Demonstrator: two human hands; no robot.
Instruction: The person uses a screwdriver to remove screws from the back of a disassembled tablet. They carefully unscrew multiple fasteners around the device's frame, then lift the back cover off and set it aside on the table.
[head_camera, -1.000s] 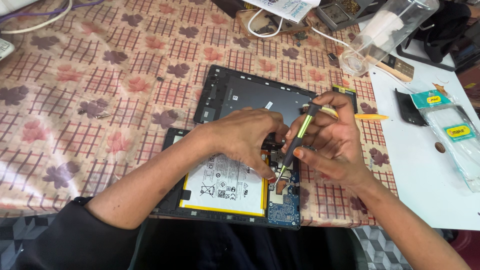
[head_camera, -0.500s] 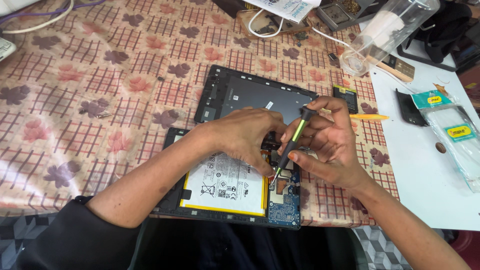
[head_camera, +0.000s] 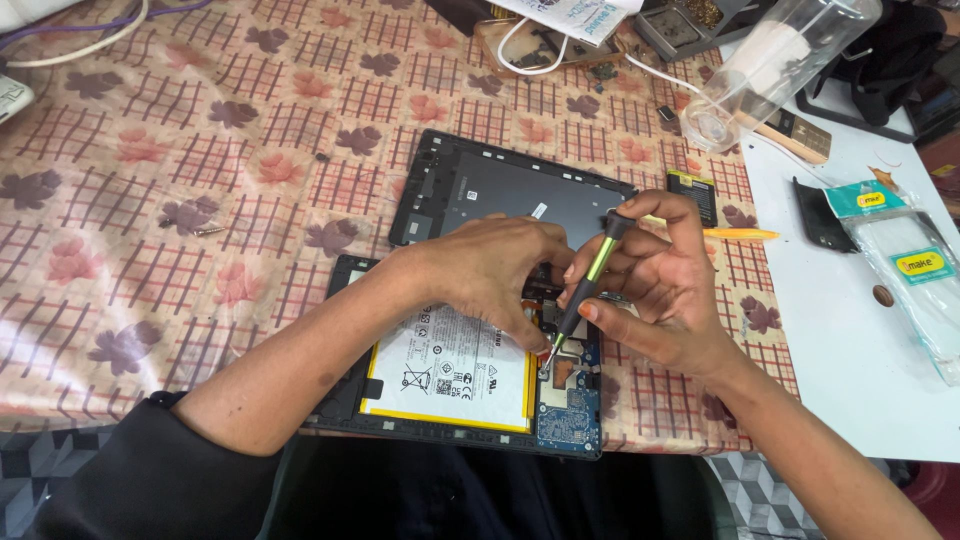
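Between right fingers (head_camera: 640, 262): screwdriver (head_camera: 585, 290), tip on tablet (head_camera: 470, 375).

Left hand (head_camera: 500, 275) hides the tablet's (head_camera: 470, 375) upper boards

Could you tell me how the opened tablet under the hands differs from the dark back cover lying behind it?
The opened tablet shows a white, yellow-edged battery and a blue circuit board; the back cover is a plain dark shell. The right hand sets a screwdriver on the tablet; the cover lies untouched. Both are rectangular and flat on the patterned cloth.
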